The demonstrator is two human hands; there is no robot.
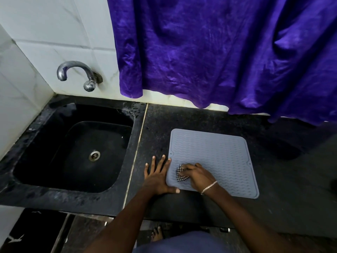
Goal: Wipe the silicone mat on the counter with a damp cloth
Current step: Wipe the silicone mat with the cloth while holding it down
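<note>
right hand (pixel 198 175) grips cloth (pixel 180 175) on mat (pixel 218 150) | left hand (pixel 157 178) flat, maybe touching

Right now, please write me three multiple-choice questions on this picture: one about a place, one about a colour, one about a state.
1. Where is the sink, seen from the person?
A. left of the mat
B. right of the mat
C. on the mat

2. What colour is the curtain?
A. green
B. purple
C. white

3. What does the right hand do?
A. lies open and empty
B. grips the checked cloth on the mat
C. is out of view

Answers: 1 A, the sink lies left of the mat; 2 B, the hanging fabric is purple; 3 B, its fingers curl round the checked cloth.
</note>
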